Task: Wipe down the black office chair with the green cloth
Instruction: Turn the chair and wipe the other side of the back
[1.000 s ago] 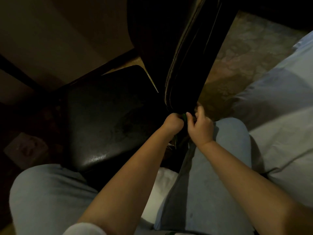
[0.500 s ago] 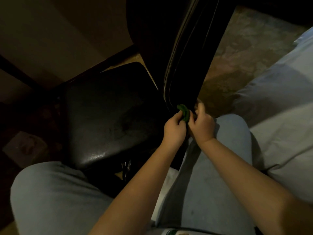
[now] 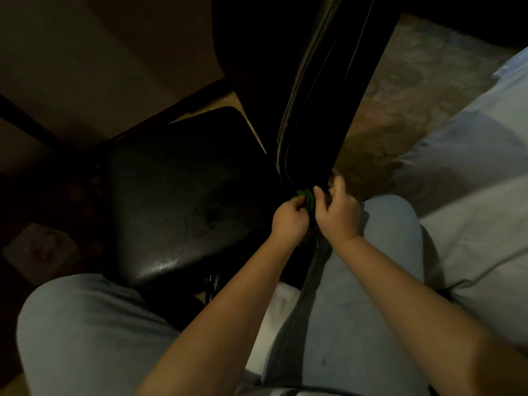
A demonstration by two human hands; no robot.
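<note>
Green cloth [image 3: 308, 199]: small bunched wad, mostly hidden, held between the two hands and just below the bottom edge of the backrest [image 3: 320, 90]; whether it touches that edge cannot be told in the dim light. Left hand [image 3: 289, 222]: fingers curled, gripping the near-left side of the cloth, knuckles turned up toward the camera. Right hand [image 3: 339, 215]: close beside the left hand, almost touching it, thumb tip pressed to the cloth's right side and pinching it, one finger raised toward the backrest's lower corner. Black office chair [image 3: 183, 195]: seat lies to the left of both hands, glossy and worn, with a bright glint on its near edge; backrest rises straight ahead of the hands, seen edge-on, with a pale seam running along its rim. Jeans [image 3: 368, 270]: one knee directly under the right hand, the other well to the near left of the left hand. Floor [image 3: 411, 90]: mottled and brownish, beyond the right hand. Pale fabric [image 3: 474, 201]: broad and creased, to the right of the right hand.
</note>
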